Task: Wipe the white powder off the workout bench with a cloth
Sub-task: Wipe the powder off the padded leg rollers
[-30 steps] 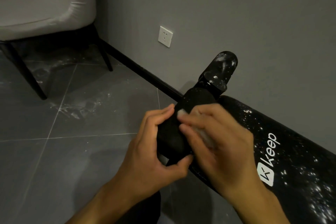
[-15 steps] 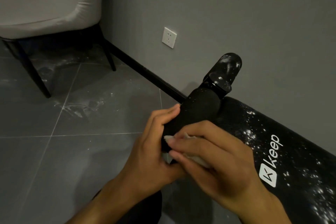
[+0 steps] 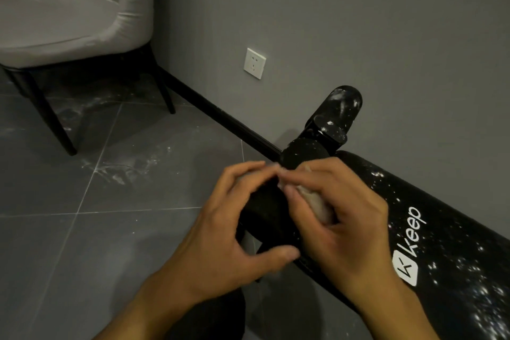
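Head view: left grip (image 3: 220, 232) wraps the black foam roller (image 3: 300, 154) at the bench (image 3: 447, 251) end, likely to stop it spinning. Right grip (image 3: 345, 218) pinches a pale wadded cloth (image 3: 314, 203) against the roller's top. Bench pad is smooth black vinyl, with powder (image 3: 483, 292) specks thickest at the near end.

Likely home: armchair (image 3: 69, 22), socket (image 3: 254, 63), workout bench (image 3: 447, 251).
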`<state>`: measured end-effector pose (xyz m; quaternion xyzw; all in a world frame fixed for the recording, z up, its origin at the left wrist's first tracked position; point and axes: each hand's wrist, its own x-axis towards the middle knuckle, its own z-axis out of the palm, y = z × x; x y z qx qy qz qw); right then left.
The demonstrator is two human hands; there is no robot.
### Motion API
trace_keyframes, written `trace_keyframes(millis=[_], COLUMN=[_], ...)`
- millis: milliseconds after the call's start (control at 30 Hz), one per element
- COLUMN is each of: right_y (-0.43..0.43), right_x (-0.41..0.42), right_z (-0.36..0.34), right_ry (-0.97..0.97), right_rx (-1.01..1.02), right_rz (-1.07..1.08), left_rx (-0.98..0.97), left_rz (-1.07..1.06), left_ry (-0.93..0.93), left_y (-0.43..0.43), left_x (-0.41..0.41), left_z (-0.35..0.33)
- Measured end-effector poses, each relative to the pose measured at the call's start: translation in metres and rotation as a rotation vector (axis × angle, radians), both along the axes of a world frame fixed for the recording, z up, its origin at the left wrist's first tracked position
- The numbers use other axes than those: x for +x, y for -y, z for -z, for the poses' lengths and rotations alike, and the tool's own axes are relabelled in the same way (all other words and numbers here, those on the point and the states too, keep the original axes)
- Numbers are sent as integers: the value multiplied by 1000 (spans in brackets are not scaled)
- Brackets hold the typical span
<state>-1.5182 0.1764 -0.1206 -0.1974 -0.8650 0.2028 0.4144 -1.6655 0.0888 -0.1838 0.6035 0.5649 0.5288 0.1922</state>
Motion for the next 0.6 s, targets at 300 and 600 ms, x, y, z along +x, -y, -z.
trace_keyframes(millis=[300, 600], right_y=[-39, -25], right_x=[-5, 5], right_z=[-9, 1], right_ry=[48, -67], right_rx=[-145, -78], right_rz=[310, 178], left_rx=[-153, -62], left_rz=[7, -18], left_ry=[354, 12], left_y=[3, 4], left_x=[13, 5], left_z=[-7, -12])
